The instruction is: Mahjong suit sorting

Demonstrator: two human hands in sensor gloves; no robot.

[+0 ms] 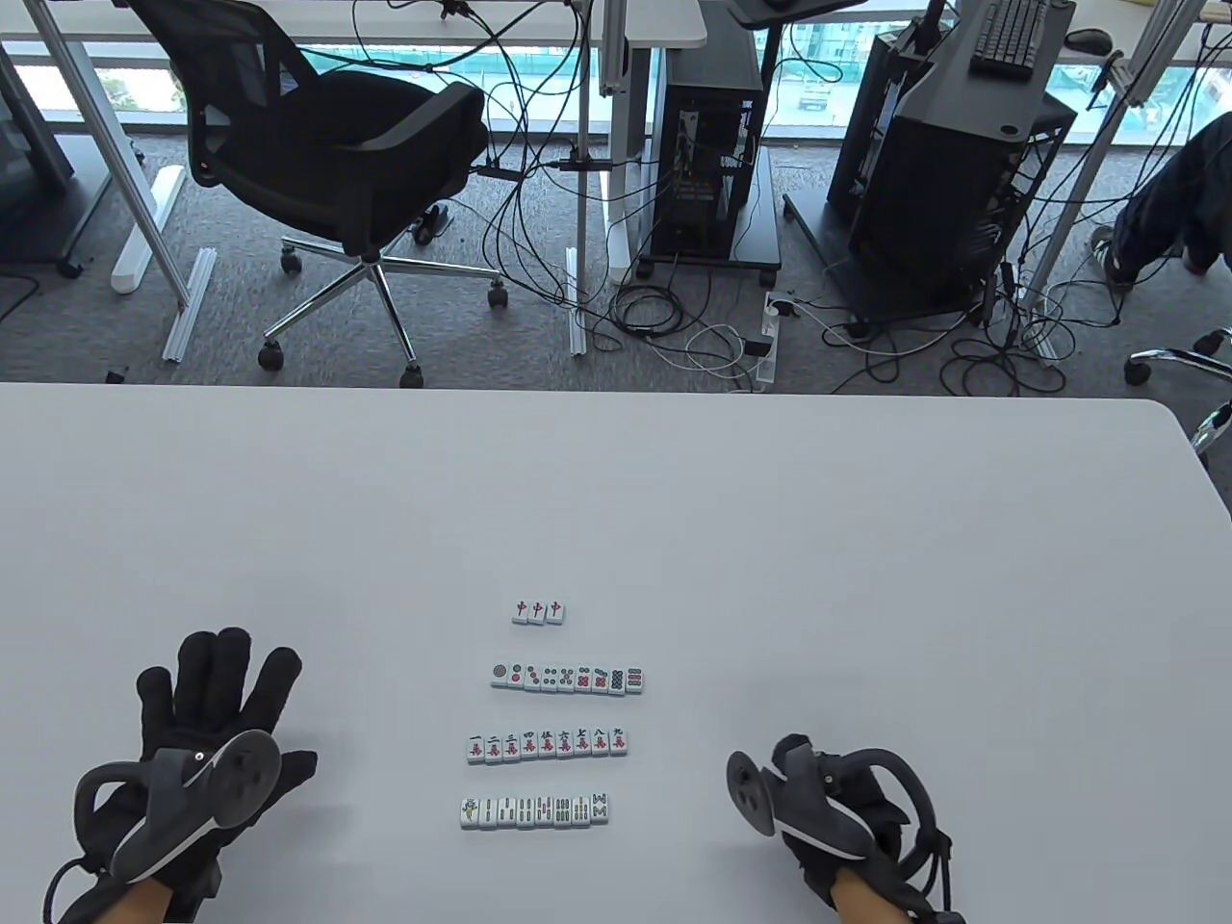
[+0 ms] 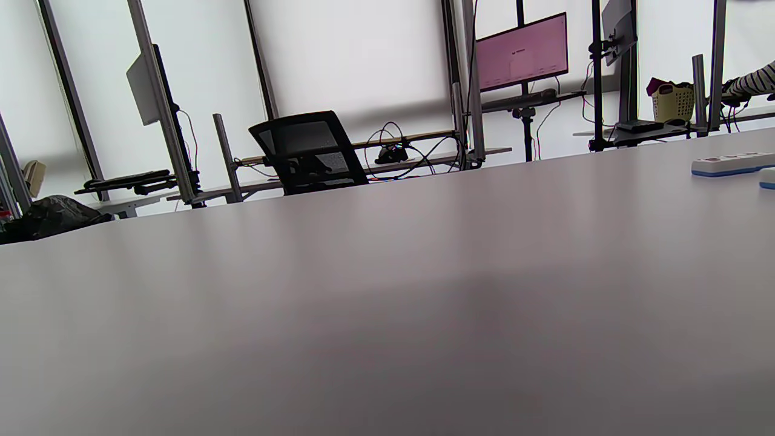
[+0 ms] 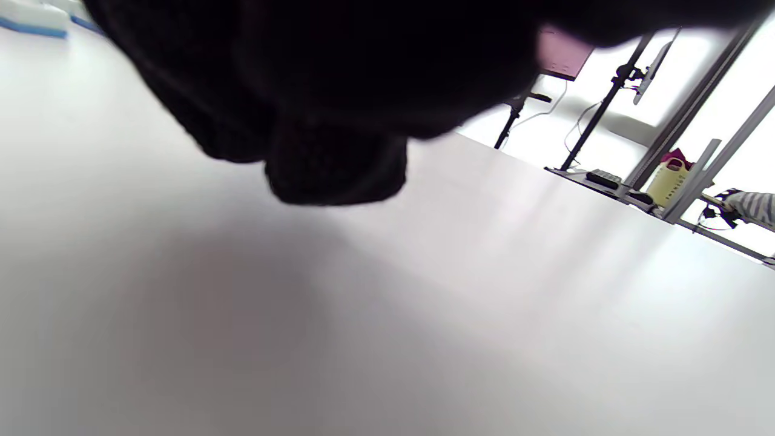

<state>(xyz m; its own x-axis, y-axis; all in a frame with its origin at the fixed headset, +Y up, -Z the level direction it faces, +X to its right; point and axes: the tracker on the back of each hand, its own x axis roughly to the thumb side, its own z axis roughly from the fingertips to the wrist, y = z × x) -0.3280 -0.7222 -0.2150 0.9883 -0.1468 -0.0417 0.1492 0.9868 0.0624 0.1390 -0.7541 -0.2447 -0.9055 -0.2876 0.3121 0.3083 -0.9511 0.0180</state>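
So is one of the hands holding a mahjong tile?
No, the left hand lies flat and spread on the table, the right hand rests beside the tile rows, neither touching a tile.

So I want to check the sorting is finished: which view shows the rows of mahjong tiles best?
The table view: all four rows of mahjong tiles lie face up between the hands, suit faces visible. The left wrist view catches only white-and-blue tile edges at its right border; the right wrist view shows a blurred bit at its top left corner.
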